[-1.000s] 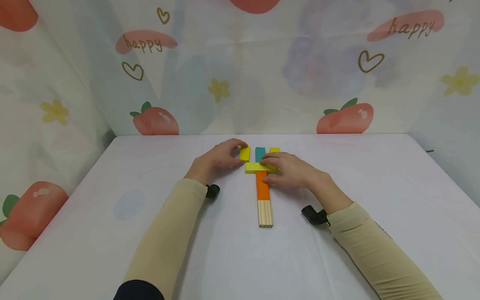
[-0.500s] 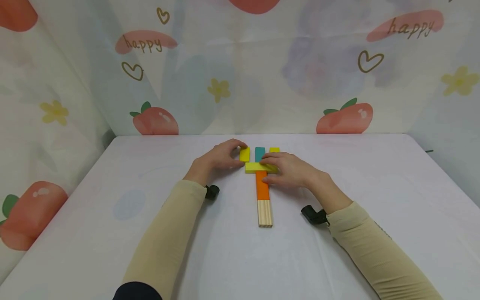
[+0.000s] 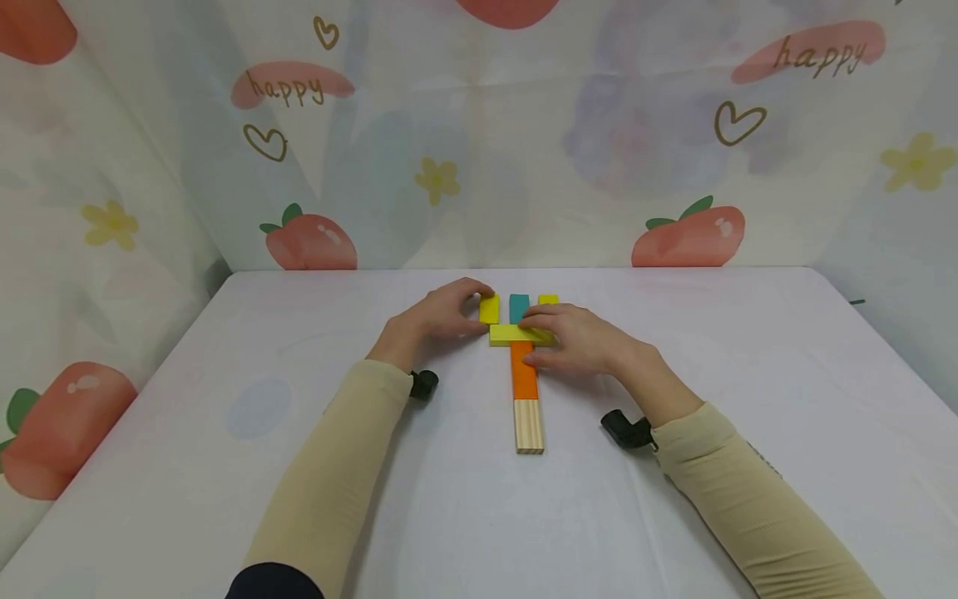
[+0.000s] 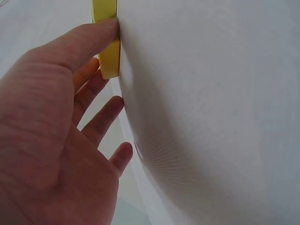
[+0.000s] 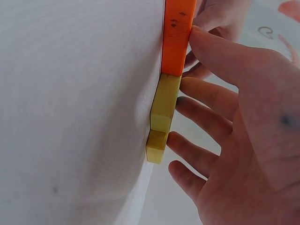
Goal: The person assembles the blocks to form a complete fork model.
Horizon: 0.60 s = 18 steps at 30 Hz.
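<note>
Wooden blocks lie flat in a pattern on the table. My left hand [image 3: 441,312] pinches the left yellow block [image 3: 490,309] by its ends, the thumb on the near end. To its right stand a teal block [image 3: 519,308] and the right yellow block [image 3: 548,299], partly hidden. Below them a yellow block [image 3: 503,335] lies crosswise. My right hand [image 3: 584,339] rests on the pattern with its fingers extended; in the right wrist view the thumb touches the orange block [image 5: 177,42] and the fingertips lie along the yellow blocks.
A plain wood block [image 3: 530,426] continues the orange one toward me. The white tabletop [image 3: 299,482] reaches back to a printed curtain [image 3: 479,225]. Black wrist cameras stick out under both wrists, the right one [image 3: 627,430] close above the cloth.
</note>
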Each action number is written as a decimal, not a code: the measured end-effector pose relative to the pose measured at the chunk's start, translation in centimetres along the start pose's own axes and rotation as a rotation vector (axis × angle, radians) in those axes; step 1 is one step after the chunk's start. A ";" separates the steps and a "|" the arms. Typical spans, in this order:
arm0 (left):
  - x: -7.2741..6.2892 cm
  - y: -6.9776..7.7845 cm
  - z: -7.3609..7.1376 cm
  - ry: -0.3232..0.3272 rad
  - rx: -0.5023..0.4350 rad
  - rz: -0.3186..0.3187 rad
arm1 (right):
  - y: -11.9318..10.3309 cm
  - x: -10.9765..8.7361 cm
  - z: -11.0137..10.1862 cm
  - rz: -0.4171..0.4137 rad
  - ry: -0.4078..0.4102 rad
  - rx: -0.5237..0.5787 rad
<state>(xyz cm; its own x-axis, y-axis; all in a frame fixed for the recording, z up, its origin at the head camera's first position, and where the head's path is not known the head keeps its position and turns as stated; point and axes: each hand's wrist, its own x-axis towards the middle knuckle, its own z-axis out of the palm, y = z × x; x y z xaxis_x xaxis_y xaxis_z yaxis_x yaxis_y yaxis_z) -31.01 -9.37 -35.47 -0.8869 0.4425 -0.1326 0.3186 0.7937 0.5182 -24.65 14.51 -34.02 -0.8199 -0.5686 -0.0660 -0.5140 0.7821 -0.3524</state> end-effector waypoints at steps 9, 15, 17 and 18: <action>0.0 0.0 0.0 0.002 -0.001 0.009 | 0.1 0.0 0.0 -0.003 0.001 -0.008; -0.1 0.0 -0.1 0.000 -0.009 0.014 | 0.2 0.1 0.0 -0.005 0.003 -0.006; -0.1 0.0 -0.1 0.000 -0.012 0.012 | 0.2 0.1 0.0 -0.005 0.002 -0.003; -0.1 0.0 -0.1 -0.001 -0.014 0.008 | 0.2 0.1 0.0 -0.007 0.002 -0.004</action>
<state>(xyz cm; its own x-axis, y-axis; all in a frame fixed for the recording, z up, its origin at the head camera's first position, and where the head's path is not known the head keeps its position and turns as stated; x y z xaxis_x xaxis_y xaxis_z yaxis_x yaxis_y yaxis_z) -30.98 -9.45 -35.43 -0.8839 0.4495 -0.1288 0.3212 0.7840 0.5312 -24.83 14.58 -34.13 -0.8170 -0.5733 -0.0615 -0.5205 0.7792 -0.3492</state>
